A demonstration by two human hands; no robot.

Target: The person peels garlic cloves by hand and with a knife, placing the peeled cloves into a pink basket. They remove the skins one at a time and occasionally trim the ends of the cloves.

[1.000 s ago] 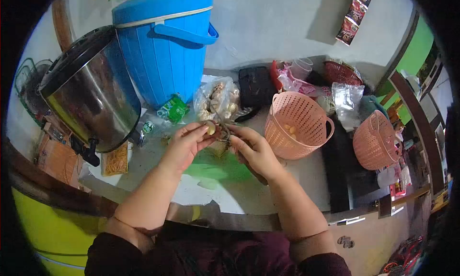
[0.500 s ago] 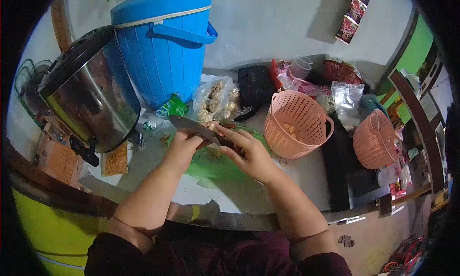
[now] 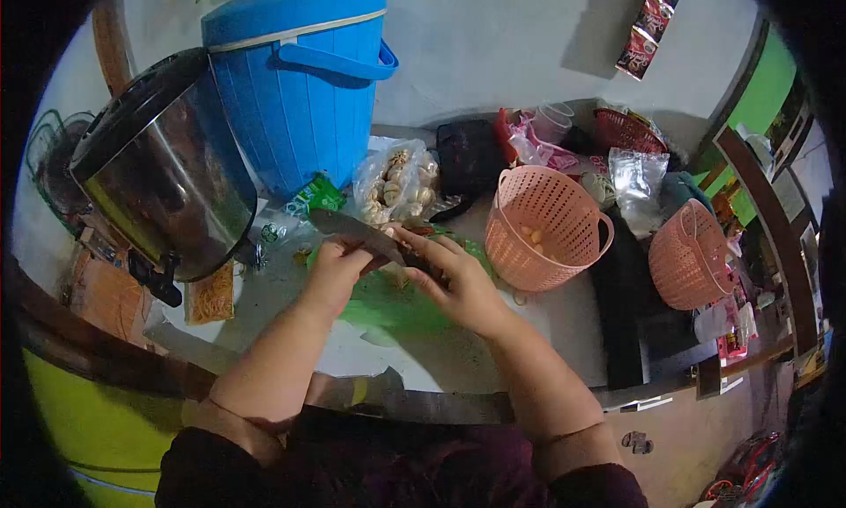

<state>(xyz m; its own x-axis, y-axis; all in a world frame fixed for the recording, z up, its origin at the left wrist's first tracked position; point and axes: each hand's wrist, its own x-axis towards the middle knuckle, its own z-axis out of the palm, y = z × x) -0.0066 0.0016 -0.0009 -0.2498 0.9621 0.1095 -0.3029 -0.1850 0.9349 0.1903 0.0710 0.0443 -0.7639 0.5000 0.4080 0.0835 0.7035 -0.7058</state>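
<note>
A knife (image 3: 345, 228) with a broad dark blade is gripped in my right hand (image 3: 449, 274), its tip pointing to the upper left. My left hand (image 3: 339, 266) is closed just under the blade, fingers curled. What it pinches is mostly hidden; a small pale bit shows between the hands. Below both hands lies a green plastic bag (image 3: 392, 310) with scraps on it. Beyond them sits a clear bag of garlic bulbs (image 3: 401, 186). To the right, a pink basket (image 3: 551, 217) holds several pale peeled cloves (image 3: 532, 235).
A blue lidded bucket (image 3: 295, 94) and a big steel pot (image 3: 167, 169) stand at the left. Behind is a black pouch (image 3: 470, 155). A second pink basket (image 3: 690, 257) stands at the right, near a clear plastic bag (image 3: 637, 186). A packet of noodle-like strips (image 3: 211, 296) lies below the pot.
Both hands and the knife stay almost in place, with only a slight shift of the fingers and blade. The view has moved very slightly.
</note>
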